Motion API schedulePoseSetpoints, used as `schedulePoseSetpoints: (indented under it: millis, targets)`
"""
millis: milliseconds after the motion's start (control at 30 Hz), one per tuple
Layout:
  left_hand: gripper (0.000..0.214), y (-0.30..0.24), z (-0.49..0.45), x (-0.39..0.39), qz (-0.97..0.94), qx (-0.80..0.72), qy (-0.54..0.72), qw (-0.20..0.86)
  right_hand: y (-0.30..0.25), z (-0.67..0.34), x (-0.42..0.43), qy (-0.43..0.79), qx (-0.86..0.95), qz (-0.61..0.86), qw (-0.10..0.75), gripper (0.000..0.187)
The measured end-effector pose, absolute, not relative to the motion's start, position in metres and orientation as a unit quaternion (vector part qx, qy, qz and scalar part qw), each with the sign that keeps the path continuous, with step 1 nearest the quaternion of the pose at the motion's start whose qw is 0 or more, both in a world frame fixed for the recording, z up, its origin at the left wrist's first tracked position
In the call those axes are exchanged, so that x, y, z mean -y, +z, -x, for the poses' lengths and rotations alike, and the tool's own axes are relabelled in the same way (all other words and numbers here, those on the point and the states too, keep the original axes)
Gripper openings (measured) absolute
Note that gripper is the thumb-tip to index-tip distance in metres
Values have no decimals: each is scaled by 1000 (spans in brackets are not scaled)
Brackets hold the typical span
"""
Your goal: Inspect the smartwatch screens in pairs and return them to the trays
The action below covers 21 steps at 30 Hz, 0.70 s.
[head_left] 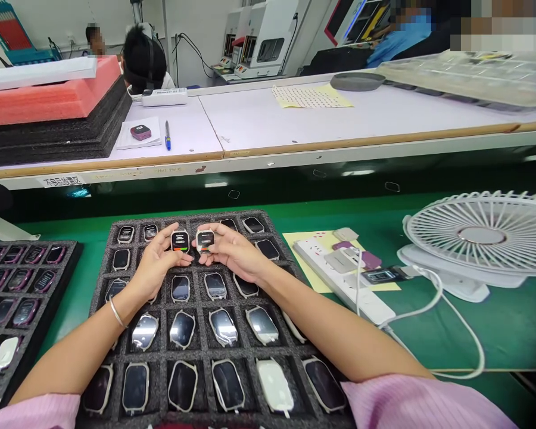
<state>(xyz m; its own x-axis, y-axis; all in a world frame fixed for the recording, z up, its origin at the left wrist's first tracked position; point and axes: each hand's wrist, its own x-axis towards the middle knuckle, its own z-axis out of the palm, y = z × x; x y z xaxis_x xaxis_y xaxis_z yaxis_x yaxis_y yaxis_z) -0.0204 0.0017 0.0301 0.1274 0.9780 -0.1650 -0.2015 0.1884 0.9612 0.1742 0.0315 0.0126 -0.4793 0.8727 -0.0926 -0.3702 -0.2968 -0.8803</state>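
Note:
A dark foam tray (183, 215) lies in front of me, holding rows of smartwatch bodies (223, 326) in separate pockets. My left hand (158, 262) pinches a square smartwatch (180, 241) whose lit screen shows coloured bars. My right hand (234, 250) grips a second smartwatch (205, 241) with a lit screen, close beside the first. Both hands hover over the tray's upper rows. A bangle (117, 312) circles my left wrist. One body near the bottom row has a white cover (274, 386).
A second foam tray (27, 286) of watches sits left. To the right lie a power strip (339, 271) on yellow paper and a white fan (480, 235). Beyond a raised shelf (170, 140) with a pink foam stack (49, 92), a co-worker (143, 59) sits.

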Motion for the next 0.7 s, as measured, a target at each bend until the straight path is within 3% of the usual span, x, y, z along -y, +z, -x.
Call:
schedulePoseSetpoints:
  millis: [700]
  targets:
    - [55,29,21,0,-486,-435,483,584,15,-174,-29,720,462,278,438,44]
